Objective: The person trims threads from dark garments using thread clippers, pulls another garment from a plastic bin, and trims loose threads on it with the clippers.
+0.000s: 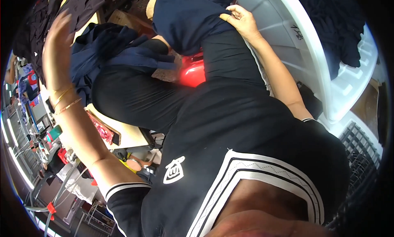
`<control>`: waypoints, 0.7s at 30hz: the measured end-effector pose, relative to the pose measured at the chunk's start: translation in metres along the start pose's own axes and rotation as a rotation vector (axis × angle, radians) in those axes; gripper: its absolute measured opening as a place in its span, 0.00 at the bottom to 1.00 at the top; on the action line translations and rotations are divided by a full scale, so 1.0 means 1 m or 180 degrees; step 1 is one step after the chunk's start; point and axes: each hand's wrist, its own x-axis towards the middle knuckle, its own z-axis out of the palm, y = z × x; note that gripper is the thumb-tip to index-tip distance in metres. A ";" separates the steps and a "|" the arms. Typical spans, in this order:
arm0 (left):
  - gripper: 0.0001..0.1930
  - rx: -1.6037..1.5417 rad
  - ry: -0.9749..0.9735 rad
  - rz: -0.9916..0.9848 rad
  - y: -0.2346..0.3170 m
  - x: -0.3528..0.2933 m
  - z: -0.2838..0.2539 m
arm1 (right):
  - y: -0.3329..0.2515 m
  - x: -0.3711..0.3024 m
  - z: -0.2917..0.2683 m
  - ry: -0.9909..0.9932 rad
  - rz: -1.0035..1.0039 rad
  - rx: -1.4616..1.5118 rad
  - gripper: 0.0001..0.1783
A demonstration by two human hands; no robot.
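Observation:
A navy cloth piece [184, 23] lies draped over my right knee. My right hand [243, 23] has the edge of this cloth pinched between thumb and fingers, close to a white bin. My left hand [58, 34] is raised at the far left, beside dark cloth pieces [84, 11] heaped on a pale wooden surface. Motion smears its fingers, and nothing can be made out in them. More navy cloth [104, 48] lies in a loose bunch by my left knee, between the left hand and my legs.
The white plastic bin [318, 52] stands close at my right, with dark cloth [328, 19] beyond its rim. A dark mesh crate [359, 140] is at the lower right. Something glossy red [193, 73] shows between my legs. A pale wooden board [129, 132] lies under my left arm.

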 end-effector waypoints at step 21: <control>0.17 0.0902 -0.1419 -0.0241 -0.090 0.012 0.175 | -0.096 -0.082 -0.023 -0.1313 -0.0678 -0.1431 0.09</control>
